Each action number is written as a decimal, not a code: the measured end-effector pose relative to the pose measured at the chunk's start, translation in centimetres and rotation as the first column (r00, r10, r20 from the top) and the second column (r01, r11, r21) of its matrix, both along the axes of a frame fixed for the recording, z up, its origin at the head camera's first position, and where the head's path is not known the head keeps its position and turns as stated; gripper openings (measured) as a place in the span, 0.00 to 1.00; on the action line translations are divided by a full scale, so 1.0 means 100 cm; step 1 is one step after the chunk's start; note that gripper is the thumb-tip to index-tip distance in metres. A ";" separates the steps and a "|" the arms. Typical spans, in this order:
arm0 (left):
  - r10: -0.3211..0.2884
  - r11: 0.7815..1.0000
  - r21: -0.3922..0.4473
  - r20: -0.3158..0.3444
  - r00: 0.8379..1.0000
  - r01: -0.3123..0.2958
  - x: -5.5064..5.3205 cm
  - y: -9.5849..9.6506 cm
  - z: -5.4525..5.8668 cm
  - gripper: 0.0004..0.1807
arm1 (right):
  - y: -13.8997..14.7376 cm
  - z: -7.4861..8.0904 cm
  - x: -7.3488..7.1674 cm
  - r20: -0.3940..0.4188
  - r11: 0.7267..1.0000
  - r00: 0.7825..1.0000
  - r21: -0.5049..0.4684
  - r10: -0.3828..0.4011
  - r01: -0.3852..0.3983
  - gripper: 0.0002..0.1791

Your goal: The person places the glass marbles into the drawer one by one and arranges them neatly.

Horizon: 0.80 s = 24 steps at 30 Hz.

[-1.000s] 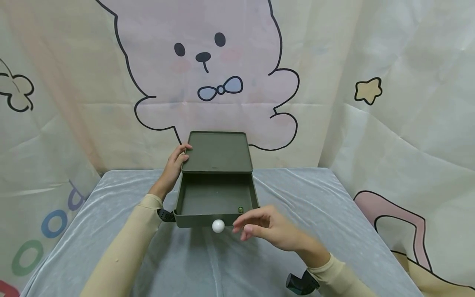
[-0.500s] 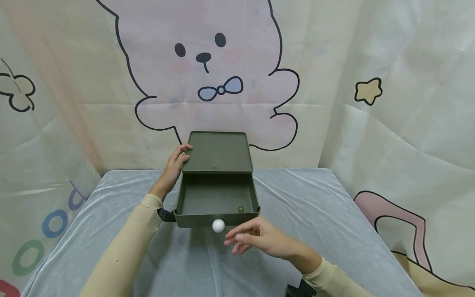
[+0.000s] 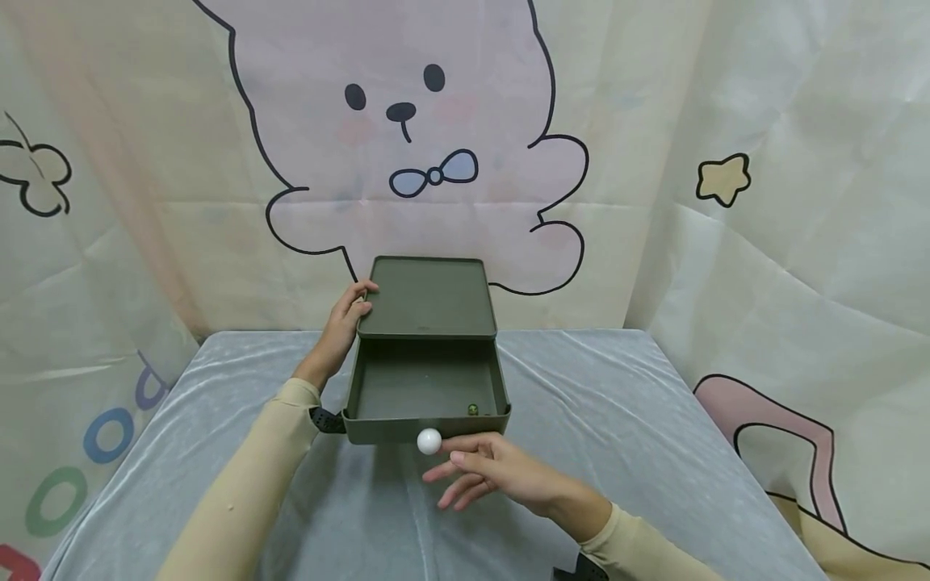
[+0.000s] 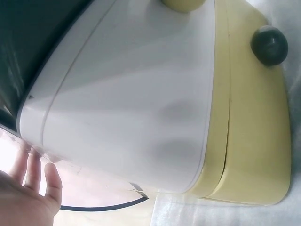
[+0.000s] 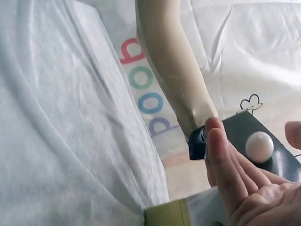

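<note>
A small drawer cabinet [image 3: 429, 297] with a dark green top stands on the table. Its green drawer [image 3: 426, 432] is pulled out and carries a round white knob [image 3: 429, 441] on the front. Inside, near the drawer's front right corner, lies a small green ball [image 3: 473, 409]. My left hand [image 3: 336, 332] rests on the cabinet's far left edge, fingers fairly straight. My right hand [image 3: 501, 474] is beside the knob with its fingers spread and extended; the index fingertip is at the knob's right side, and whether it touches cannot be told.
In the left wrist view the cabinet shows a white side panel [image 4: 131, 94] and a yellow face [image 4: 261, 122] with a dark green knob [image 4: 269, 45]. A grey-blue cloth [image 3: 617, 452] covers the table. A printed curtain [image 3: 639, 97] hangs close behind the cabinet.
My right hand has moved left and slightly down from the drawer's front right corner to the knob, its fingers spreading. The left hand, cabinet and drawer stay put.
</note>
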<state>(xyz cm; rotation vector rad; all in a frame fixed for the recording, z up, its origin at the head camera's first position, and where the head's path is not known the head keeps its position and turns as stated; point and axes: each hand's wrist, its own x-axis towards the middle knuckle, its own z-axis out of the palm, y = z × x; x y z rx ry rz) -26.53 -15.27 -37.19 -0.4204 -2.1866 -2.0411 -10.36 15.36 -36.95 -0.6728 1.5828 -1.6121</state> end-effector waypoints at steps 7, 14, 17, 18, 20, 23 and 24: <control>0.002 1.000 -0.014 0.006 1.000 -0.002 0.000 0.001 -0.002 0.21 | -0.008 -0.002 0.005 0.113 0.997 0.994 -0.070 -0.009 0.017 0.28; 0.001 1.000 -0.013 -0.003 1.000 -0.001 -0.001 0.001 -0.002 0.21 | -0.015 -0.003 0.010 0.197 0.991 0.977 -0.087 -0.080 0.099 0.24; 0.001 1.000 -0.011 -0.006 1.000 -0.001 -0.002 0.001 -0.001 0.21 | -0.019 -0.004 0.012 0.205 0.987 0.972 -0.079 -0.118 0.137 0.23; 0.001 1.000 -0.008 -0.007 1.000 -0.001 -0.002 0.000 -0.001 0.21 | -0.020 -0.004 0.012 0.200 0.986 0.972 -0.085 -0.125 0.144 0.23; 0.000 1.000 0.000 -0.007 1.000 0.000 -0.003 0.000 -0.001 0.21 | -0.023 -0.005 0.013 0.196 0.982 0.970 -0.090 -0.143 0.163 0.22; 0.003 1.000 -0.001 -0.009 1.000 -0.003 -0.002 0.000 -0.001 0.21 | -0.026 -0.007 0.014 0.194 0.977 0.968 -0.108 -0.160 0.183 0.22; 0.004 1.000 0.000 -0.009 1.000 -0.004 -0.002 0.000 -0.001 0.21 | -0.026 -0.007 0.014 0.200 0.975 0.966 -0.112 -0.166 0.191 0.23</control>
